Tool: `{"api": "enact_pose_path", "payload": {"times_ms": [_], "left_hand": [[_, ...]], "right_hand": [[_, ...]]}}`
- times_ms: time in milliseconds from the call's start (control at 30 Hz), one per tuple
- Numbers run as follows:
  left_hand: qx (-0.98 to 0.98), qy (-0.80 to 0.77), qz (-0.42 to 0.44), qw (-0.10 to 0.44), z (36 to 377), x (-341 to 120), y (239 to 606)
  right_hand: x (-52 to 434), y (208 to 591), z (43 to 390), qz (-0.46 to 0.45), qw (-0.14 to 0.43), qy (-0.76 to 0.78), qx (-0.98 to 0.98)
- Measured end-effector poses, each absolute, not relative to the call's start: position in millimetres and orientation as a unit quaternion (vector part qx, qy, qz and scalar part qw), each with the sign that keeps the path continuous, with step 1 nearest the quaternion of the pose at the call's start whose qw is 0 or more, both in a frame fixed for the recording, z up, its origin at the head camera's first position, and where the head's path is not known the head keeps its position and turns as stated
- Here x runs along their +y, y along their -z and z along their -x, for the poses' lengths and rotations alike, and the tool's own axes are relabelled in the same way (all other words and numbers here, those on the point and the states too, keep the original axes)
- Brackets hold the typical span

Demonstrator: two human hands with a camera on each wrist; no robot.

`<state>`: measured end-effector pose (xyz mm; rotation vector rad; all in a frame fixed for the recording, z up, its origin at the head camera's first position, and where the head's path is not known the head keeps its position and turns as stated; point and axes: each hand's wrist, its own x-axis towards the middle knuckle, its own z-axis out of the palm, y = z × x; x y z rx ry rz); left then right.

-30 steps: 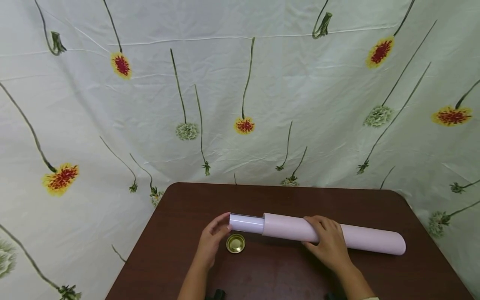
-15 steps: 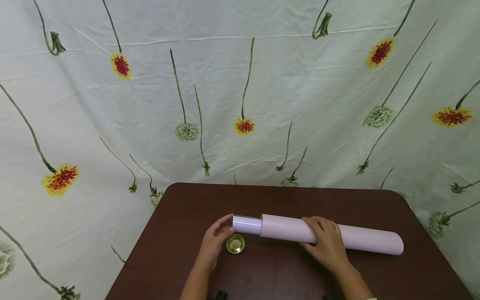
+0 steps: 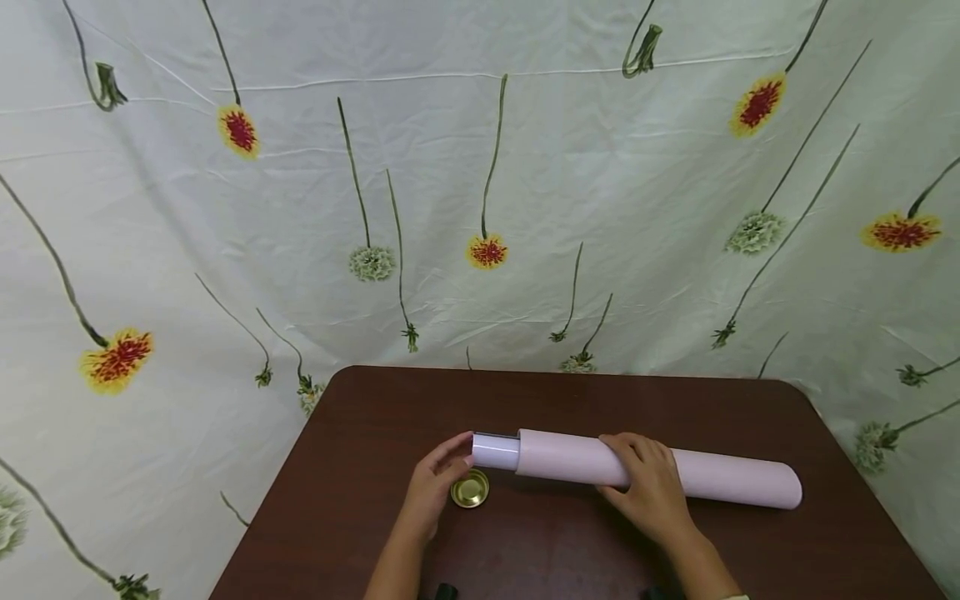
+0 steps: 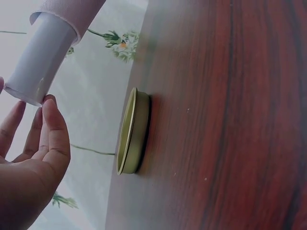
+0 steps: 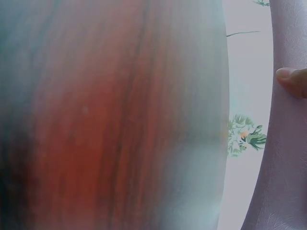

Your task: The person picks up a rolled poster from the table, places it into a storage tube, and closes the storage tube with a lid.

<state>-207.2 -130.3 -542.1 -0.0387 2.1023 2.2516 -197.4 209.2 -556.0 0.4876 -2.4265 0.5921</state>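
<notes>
Hands work together: left hand (image 3: 435,482), fingers straight, has pushed the white roll (image 3: 496,451) deeper into the pink tube (image 3: 720,479), which the right hand (image 3: 648,487) grips.

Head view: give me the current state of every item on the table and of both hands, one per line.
Pale pink cardboard tube: lying on its side, left end uncapped.
White rolled sheet: partly inside the tube, sticking out of its left end.
Round gold metal cap: off the tube, lying rim-up on the table.
Left hand: fingertips touching the roll's exposed end.
Right hand: grips the tube mid-length.
Dark brown wooden table: bearing all of it.
</notes>
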Motion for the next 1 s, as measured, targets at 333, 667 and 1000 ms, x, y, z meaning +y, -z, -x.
{"api": "enact_pose_path", "payload": {"times_ms": [333, 667, 1000], "left_hand": [[0.683, -0.730, 0.012, 0.036, 205, -126, 542], [0.692, -0.719, 0.006, 0.063, 203, -119, 543], [0.699, -0.711, 0.000, 0.075, 201, -113, 546]], "right_hand": [[207, 554, 196, -0.184, 0.291, -0.227, -0.911], [205, 555, 196, -0.188, 0.292, -0.228, -0.910], [203, 556, 196, -0.192, 0.295, -0.230, -0.907]]}}
